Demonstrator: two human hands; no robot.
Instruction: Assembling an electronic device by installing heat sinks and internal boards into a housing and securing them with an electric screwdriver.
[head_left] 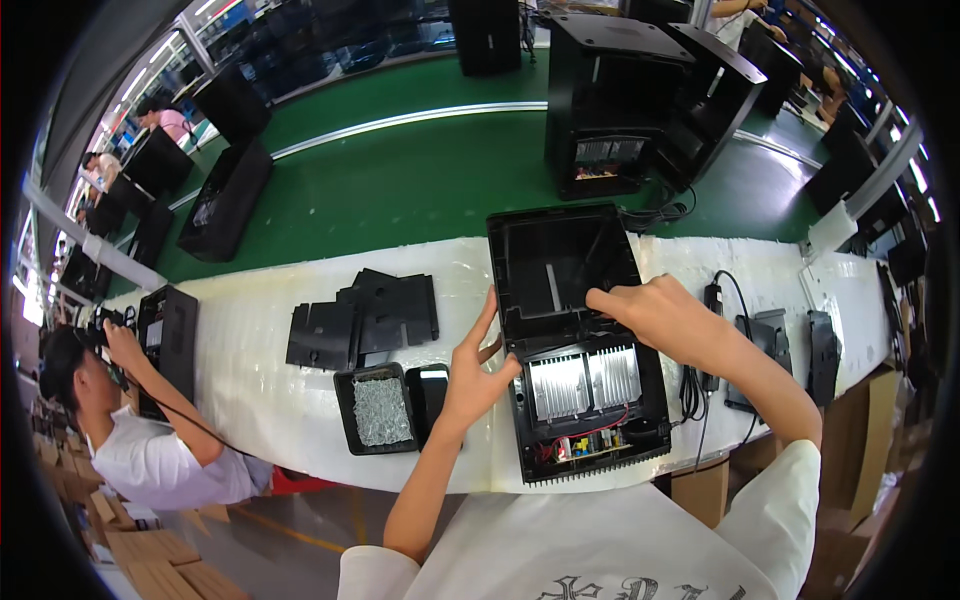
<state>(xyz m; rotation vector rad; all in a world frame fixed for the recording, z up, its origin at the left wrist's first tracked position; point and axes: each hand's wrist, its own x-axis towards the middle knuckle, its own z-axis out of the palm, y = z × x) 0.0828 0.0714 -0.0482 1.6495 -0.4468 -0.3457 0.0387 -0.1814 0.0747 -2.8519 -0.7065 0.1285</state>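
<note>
At the centre of the bench (260, 330), the left hand (475, 375) rests open against the left edge of the black open housing (580, 400), fingers spread and pointing upward, thumb touching the housing wall; it grips nothing. The right hand (650, 310) lies curled over the hinge line between the housing and its raised black lid (555, 260), fingers bent downward onto the inner edge; whether it pinches anything cannot be told. Inside the housing sit two ribbed silver heat sinks (585, 382), with red wiring (590, 435) and a circuit board (585, 445) below them near the front edge.

Just left of the left hand stands a small black tray of screws (380, 410), touching a second black tray (432, 390). Beyond these lies a stack of flat black plastic plates (365, 315). Right of the housing, black cables (695, 385) and adapters (770, 340) lie on the bench.

Both forearms enter from the lower edge, the left nearly vertical, the right angled inward from the right. Another person (150, 450) works at the bench's left end.
</note>
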